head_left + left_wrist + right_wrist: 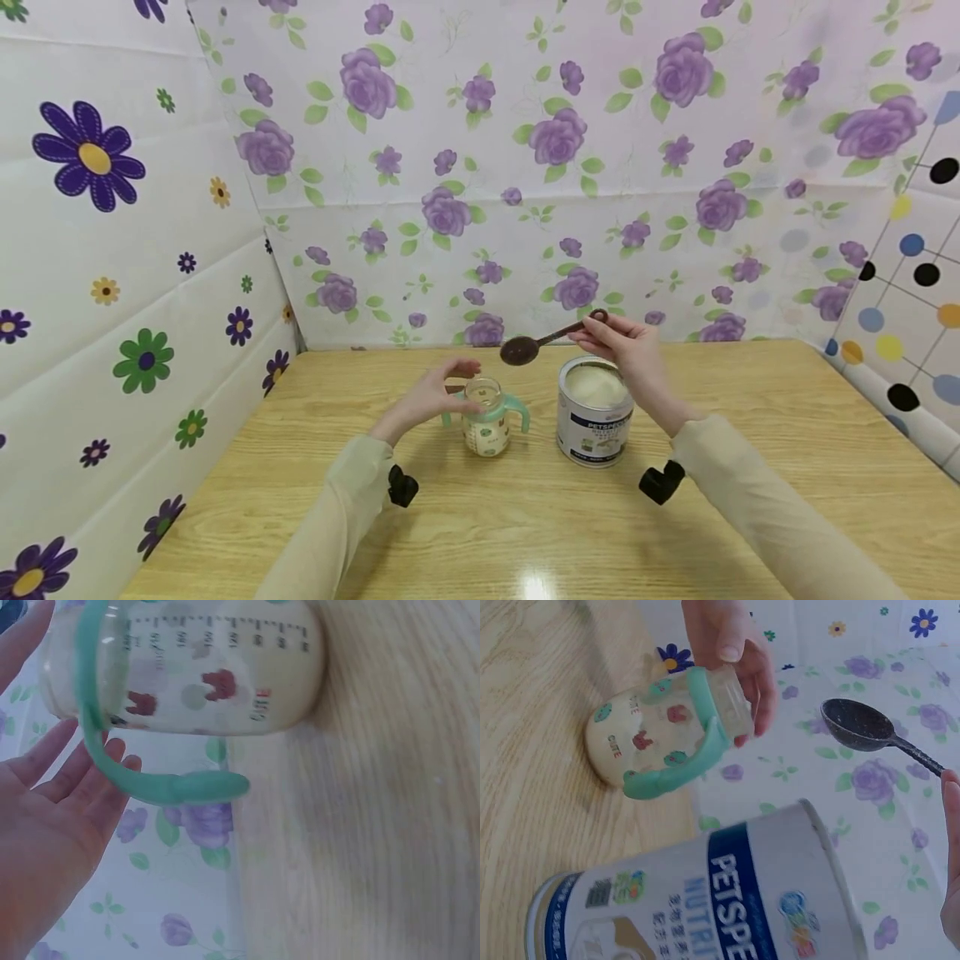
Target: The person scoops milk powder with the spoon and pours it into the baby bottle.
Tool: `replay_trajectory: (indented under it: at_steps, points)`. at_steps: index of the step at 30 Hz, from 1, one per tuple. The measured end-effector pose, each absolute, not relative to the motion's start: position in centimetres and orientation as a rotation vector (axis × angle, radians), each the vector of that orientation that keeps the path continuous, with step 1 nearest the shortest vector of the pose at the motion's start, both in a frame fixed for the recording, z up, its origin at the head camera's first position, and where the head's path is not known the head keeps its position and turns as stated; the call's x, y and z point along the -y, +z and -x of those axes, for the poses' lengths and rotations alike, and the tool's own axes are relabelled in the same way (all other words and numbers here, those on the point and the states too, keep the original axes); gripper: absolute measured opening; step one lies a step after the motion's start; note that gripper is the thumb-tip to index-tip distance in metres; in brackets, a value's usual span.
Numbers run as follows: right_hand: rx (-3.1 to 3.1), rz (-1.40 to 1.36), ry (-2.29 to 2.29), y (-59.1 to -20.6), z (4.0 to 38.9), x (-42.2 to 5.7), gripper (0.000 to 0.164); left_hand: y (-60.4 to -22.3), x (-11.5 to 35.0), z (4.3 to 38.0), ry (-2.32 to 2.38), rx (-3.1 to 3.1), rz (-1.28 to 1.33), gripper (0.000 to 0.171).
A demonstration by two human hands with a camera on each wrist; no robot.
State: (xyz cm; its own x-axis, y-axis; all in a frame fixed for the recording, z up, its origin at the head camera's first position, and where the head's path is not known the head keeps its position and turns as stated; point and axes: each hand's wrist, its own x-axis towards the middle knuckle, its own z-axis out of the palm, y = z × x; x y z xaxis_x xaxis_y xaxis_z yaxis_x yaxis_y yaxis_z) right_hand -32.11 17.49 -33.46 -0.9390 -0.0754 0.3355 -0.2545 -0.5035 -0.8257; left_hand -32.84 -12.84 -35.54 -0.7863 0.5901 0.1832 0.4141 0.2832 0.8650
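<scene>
Thumb and fingers of my left hand (442,392) spread loosely around the open neck of a clear baby bottle (486,437). It stands upright on the table, with mint-green handles (172,787), printed red and green figures and pale contents inside. My right hand (626,346) pinches the handle of a dark brown spoon (520,351) near its ring end. The spoon is in the air above and between bottle and can, a little pale residue on its bowl (855,724). Below the right hand stands an open can (594,433) of cream-coloured powder (596,386).
The wood-grain table (487,533) carries the bottle and, to its right, the can. Behind it hangs a sheet with purple roses (558,137). A daisy-patterned sheet (93,158) lines the left side, and a dotted one (911,333) the right.
</scene>
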Motion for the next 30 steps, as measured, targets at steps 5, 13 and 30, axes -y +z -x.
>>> replay_trajectory:
  at_steps: [5,13,30]
  points:
    - [1.448,-0.518,2.591,-32.0,30.6,-18.7,0.014,-34.0,12.2,32.2,1.598,-2.375,-1.011,0.061]
    - [1.490,-0.468,2.474,-31.8,30.5,-21.0,0.016,-34.1,11.1,33.2,1.629,-2.382,-1.093,0.061]
    - [1.691,-0.617,2.122,-33.1,29.7,-24.4,0.027,-34.3,4.8,32.0,1.592,-2.435,-1.101,0.067]
